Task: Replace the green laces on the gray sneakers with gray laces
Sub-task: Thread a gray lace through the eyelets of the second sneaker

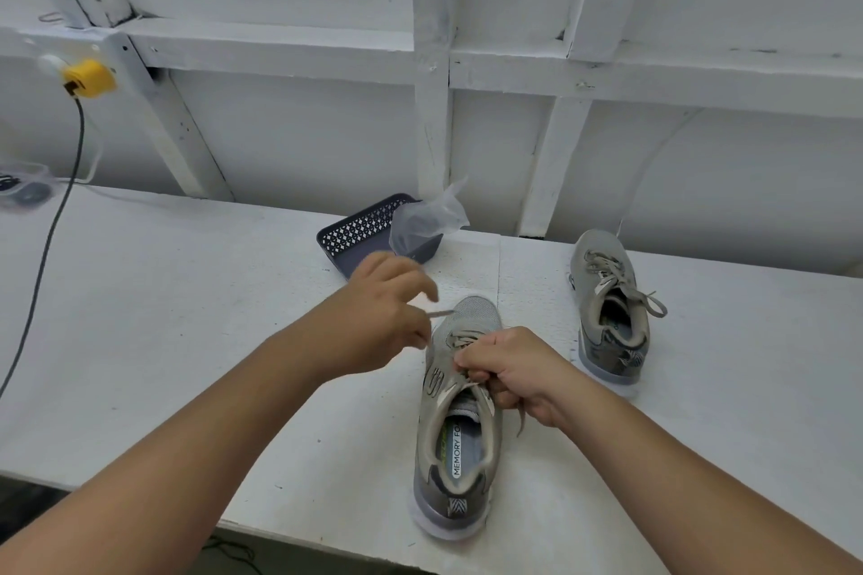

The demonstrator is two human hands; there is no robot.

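Observation:
A gray sneaker (460, 425) stands in front of me on the white table, toe pointing away, with a pale lace (462, 338) threaded through its lower eyelets. My left hand (380, 317) hovers left of the toe and pinches one lace end between its fingertips. My right hand (518, 371) rests over the sneaker's right eyelets and grips the other lace end, whose tip hangs below the fist. A second gray sneaker (609, 308) stands to the right, fully laced with its bow loose.
A dark perforated plastic tray (359, 226) sits beyond the sneaker with a clear plastic bag (427, 219) in it. A black cable (44, 247) runs from a yellow plug (88, 77) on the white framed wall across the table's left side. The table's front edge is close to me.

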